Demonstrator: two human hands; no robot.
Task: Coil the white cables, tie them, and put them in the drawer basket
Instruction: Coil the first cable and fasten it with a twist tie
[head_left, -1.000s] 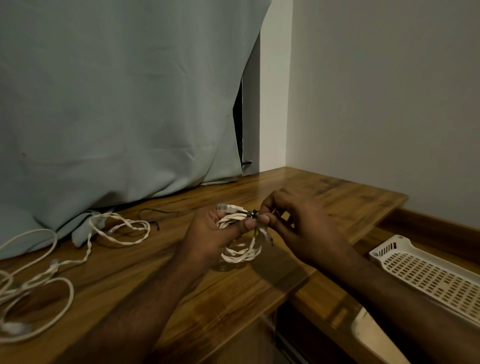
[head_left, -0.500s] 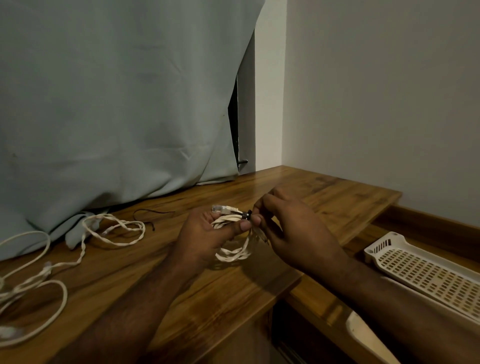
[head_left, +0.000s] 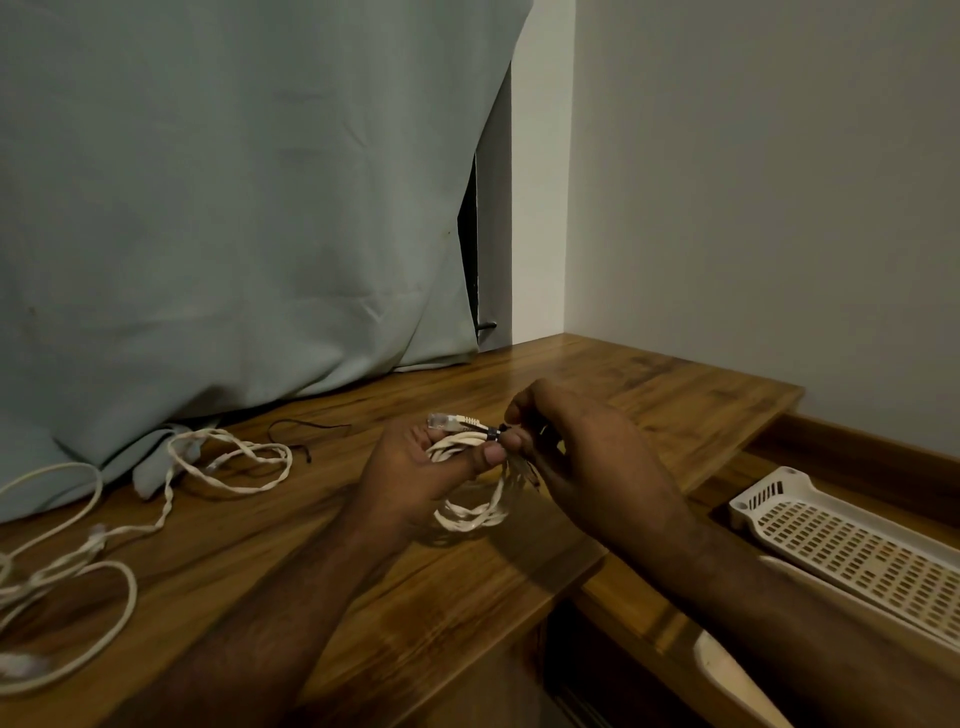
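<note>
A: What do I have at the centre, over the wooden desk (head_left: 395, 613)?

B: I see the left hand (head_left: 415, 478) gripping a coiled white cable (head_left: 470, 512). The fingers are curled round the top of the coil, the thumb is pressed across its strands, and the loops hang below the hand, just above the desk's near edge. A clear plug (head_left: 441, 420) sticks out above the left fingers.

A: And the right hand (head_left: 576, 447)?

B: It is just to the right of the coil. I read its fingertips as pinching a thin black tie (head_left: 491, 432) where the tie crosses the top of the coil, close against the left thumb. Whether the tie goes all the way round the bundle, I cannot tell; the hands cover that part.

A: Where are the other cables, taking the desk as reference?

B: A loose white cable (head_left: 234, 462) lies on the desk's far left part, near the hem of the grey-green curtain (head_left: 234, 208). A second loose cable (head_left: 78, 582) sprawls along the desk's left edge in wide loops. A black tie (head_left: 306, 431) lies on the desk between the first loose cable and the hands.

A: And the basket?

B: The white drawer basket (head_left: 841, 545), perforated, sits to the right of the desk and lower than its top, well apart from the coil. I see no cable in the part of it that shows.
</note>
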